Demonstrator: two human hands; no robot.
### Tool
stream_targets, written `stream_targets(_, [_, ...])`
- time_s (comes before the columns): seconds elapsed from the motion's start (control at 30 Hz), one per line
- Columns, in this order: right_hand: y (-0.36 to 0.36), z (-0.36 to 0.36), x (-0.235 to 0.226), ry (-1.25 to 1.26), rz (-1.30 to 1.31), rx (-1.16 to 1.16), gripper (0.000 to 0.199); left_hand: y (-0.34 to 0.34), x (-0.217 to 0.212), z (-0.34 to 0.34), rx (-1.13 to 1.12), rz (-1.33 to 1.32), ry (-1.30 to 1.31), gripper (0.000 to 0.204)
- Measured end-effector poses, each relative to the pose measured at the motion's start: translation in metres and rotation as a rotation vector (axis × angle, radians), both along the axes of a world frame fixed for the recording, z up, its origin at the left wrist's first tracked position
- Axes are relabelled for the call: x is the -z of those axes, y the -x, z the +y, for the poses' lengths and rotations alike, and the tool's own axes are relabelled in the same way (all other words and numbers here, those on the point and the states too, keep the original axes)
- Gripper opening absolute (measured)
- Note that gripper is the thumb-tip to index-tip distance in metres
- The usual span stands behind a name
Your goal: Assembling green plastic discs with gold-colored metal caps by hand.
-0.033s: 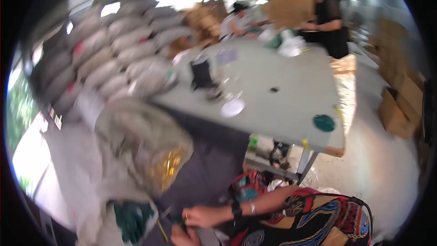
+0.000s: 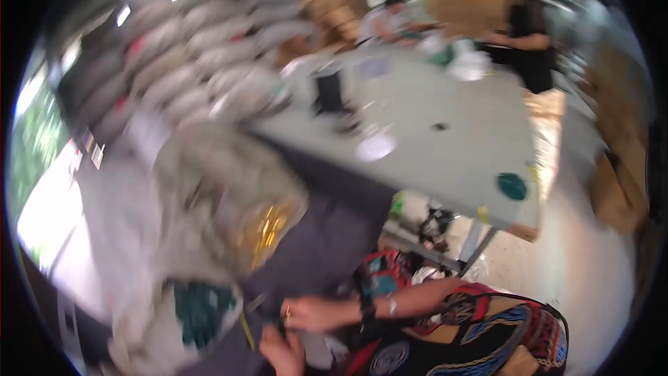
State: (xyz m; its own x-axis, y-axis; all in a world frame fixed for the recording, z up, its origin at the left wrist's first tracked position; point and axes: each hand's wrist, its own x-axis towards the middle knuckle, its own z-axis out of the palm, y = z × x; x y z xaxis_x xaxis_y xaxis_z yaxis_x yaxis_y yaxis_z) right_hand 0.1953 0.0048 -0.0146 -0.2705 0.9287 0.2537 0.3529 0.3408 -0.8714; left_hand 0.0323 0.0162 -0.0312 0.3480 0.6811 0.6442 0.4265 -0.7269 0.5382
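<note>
My right hand [image 2: 320, 312], with a ring, a dark wristband and a bracelet on its arm, reaches in from the right. Just below it is my left hand [image 2: 284, 349], at the lower edge. The fingers of both are closed close together, around a small dark thing that blur hides. Left of them lies a thin yellow strip [image 2: 247, 332], beside a pale open bag [image 2: 156, 331] holding dark green pieces [image 2: 203, 312]. Behind that, a large pale sack [image 2: 202, 174] gapes, with shiny gold material [image 2: 269, 233] at its mouth.
A grey table [image 2: 452, 157] carries a dark green round piece [image 2: 511, 186], a black item [image 2: 329, 92] and a white disc [image 2: 376, 147]. Stacked sacks [image 2: 223, 56] rise behind. Two people work at its far end, near a cardboard sheet [image 2: 473, 8]. A carton [image 2: 616, 191] stands right.
The whole view has shifted, so the table, sacks and people appear further right. My hands stay close together with fingers closed, almost in the same place.
</note>
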Motion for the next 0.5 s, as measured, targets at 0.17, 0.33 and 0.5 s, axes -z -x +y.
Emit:
stream_targets(0.17, [-0.006,0.007,-0.025,0.005,-0.104,0.125,0.027,0.023,-0.007,0.013,0.096,-0.315,0.709,0.016])
stream_targets(0.33, [-0.044,0.034,0.005,-0.008,0.144,0.147,0.025,0.14,-0.004,-0.011,-0.256,-0.999,0.679,0.015])
stream_targets(0.5, [-0.055,0.062,0.017,0.047,0.065,0.163,0.026,0.299,0.006,-0.044,-0.692,-1.38,0.385,0.026])
